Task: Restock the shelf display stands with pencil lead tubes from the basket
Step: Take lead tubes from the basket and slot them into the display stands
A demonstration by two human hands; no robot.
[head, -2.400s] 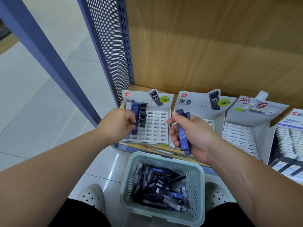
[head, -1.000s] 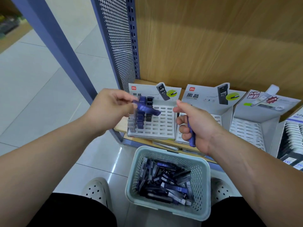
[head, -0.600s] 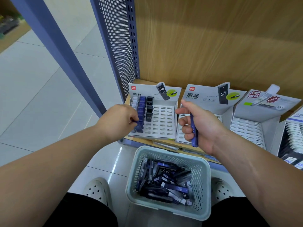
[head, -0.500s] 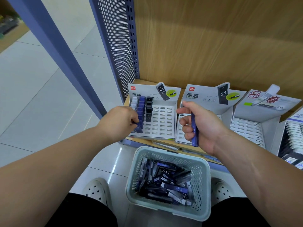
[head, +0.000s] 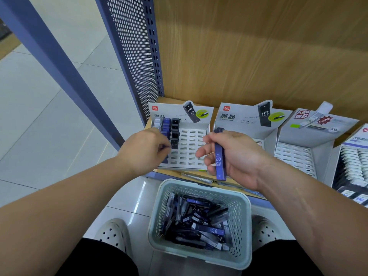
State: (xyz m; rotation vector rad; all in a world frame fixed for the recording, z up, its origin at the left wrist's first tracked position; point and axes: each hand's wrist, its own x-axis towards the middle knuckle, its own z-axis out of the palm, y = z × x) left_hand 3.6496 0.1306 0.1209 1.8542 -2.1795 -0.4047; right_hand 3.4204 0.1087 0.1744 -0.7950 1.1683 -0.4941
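Note:
A pale green basket (head: 244, 212) on the floor between my shoes holds several dark and blue pencil lead tubes (head: 197, 220). The left display stand (head: 191, 150) on the shelf has white, blue and black tubes in its leftmost columns. My left hand (head: 146, 151) is at the blue column (head: 166, 125), its curled fingertips pinching a blue tube (head: 164, 159) low in that column. My right hand (head: 237, 159) hovers before the stand and holds one blue tube (head: 220, 156) marked HB 0.7, nearly upright, under the thumb.
A second grey stand (head: 244, 118) sits right of the first, mostly hidden by my right hand. A third stand (head: 294, 156) and a box of white tubes (head: 354, 166) follow. A perforated blue side panel (head: 135, 56) bounds the shelf on the left; a wooden back wall (head: 258, 52) rises behind.
My left hand took a blue tube from my right hand and carried it down to the blue column. The right hand has turned its remaining tube so the label faces me.

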